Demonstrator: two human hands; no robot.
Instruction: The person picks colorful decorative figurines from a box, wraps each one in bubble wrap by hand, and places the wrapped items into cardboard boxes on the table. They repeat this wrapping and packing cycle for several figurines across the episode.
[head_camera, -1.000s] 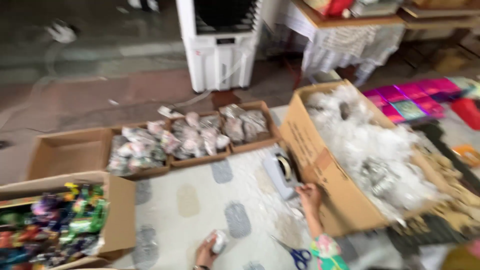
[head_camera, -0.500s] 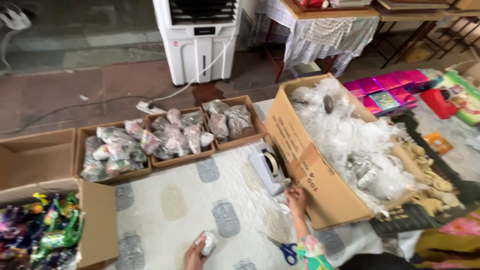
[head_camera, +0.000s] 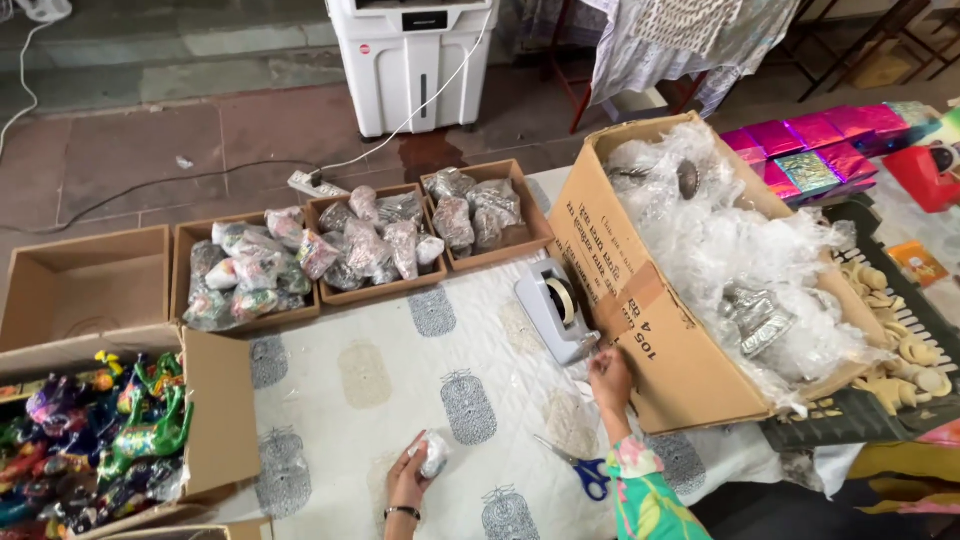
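Note:
My left hand (head_camera: 410, 476) holds a small item wrapped in clear plastic (head_camera: 435, 455) just above the patterned white cloth (head_camera: 400, 370). My right hand (head_camera: 610, 380) reaches to the grey tape dispenser (head_camera: 555, 308), fingers pinched at a strip of clear tape beside it. Blue-handled scissors (head_camera: 580, 468) lie on the cloth close to my right forearm. A big open cardboard box (head_camera: 660, 320) stuffed with clear plastic wrap stands right next to that hand.
Three shallow cardboard trays (head_camera: 365, 250) of wrapped items line the far edge, with an empty one (head_camera: 85, 285) at the left. A box of colourful figures (head_camera: 90, 430) sits at lower left. A black crate of pale pieces (head_camera: 900, 350) stands right. A white air cooler (head_camera: 410, 60) stands beyond.
The view has swung down and nearer. My right hand has stayed at the tape dispenser; my left hand still holds the wrapped item.

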